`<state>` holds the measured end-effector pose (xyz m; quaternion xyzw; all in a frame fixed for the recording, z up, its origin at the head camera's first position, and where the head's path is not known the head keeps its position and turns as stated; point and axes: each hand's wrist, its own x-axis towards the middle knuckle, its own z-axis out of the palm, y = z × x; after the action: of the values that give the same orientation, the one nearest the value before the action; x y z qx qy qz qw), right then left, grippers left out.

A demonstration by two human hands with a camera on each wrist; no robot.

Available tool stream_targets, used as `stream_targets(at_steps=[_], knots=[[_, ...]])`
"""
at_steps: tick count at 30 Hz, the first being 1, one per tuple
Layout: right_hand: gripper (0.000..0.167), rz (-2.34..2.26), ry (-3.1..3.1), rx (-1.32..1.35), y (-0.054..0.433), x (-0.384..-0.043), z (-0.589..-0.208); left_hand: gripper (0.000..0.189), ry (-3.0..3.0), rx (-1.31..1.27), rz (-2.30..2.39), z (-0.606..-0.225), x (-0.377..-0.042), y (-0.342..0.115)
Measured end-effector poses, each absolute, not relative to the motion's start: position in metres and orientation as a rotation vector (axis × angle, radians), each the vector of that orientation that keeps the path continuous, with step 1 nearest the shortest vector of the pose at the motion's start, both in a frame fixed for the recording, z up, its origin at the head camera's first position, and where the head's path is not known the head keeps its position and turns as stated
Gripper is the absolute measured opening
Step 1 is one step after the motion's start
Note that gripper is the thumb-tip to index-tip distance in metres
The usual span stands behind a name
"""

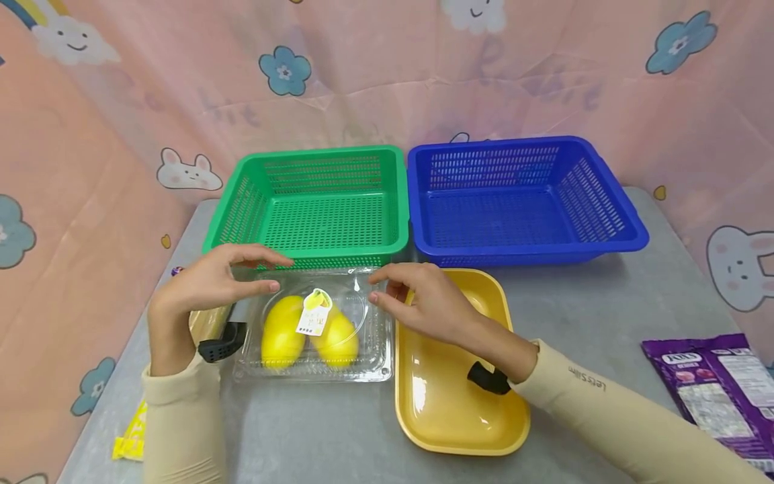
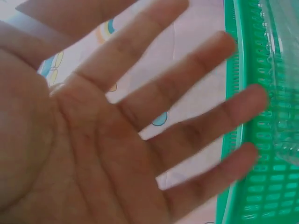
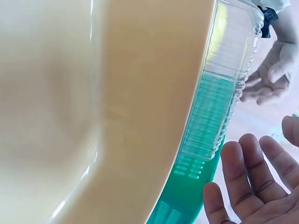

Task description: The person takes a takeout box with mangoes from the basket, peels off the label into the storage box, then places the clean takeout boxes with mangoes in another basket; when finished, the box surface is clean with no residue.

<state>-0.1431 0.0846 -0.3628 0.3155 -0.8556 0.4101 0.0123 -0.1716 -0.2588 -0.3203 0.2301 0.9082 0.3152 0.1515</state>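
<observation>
A clear plastic clamshell box (image 1: 376,343) lies on the table with its lid down. Two yellow, mango-like fruits (image 1: 283,336) show through it, under a white fruit-shaped label (image 1: 315,312). My left hand (image 1: 208,281) hovers by the box's upper left corner; its fingers (image 2: 187,135) are spread in the left wrist view. Near the upper right corner is my right hand (image 1: 426,302), above a yellow tray (image 1: 462,437). Its fingers (image 3: 254,168) are loosely bent and hold nothing in the right wrist view. Neither hand visibly grips the box.
Behind the box stands a green basket (image 1: 326,254), beside a blue basket (image 1: 532,253). A purple packet (image 1: 704,376) lies at the right. Left of the box are a yellow packet (image 1: 133,433) and a tan item (image 1: 204,324), partly hidden by my left arm. A patterned curtain (image 1: 363,74) hangs behind.
</observation>
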Motion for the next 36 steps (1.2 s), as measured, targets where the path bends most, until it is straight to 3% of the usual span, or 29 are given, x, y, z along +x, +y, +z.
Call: stream_targets(at_steps=[17, 32, 36], knots=[[0.027, 1.274, -2.610, 1.071, 0.054, -0.153, -0.373, 0.052, 2.418, 0.663, 0.812, -0.342, -0.187, -0.263], [0.044, 0.769, -2.713, 1.148, 0.011, -0.162, -0.391, 0.058, 2.407, 0.675, 0.813, -0.347, -0.189, -0.263], [0.042, 0.719, -2.740, 1.152, 0.010, -0.164, -0.391, 0.056, 2.397, 0.685, 0.824, -0.345, -0.189, -0.263]])
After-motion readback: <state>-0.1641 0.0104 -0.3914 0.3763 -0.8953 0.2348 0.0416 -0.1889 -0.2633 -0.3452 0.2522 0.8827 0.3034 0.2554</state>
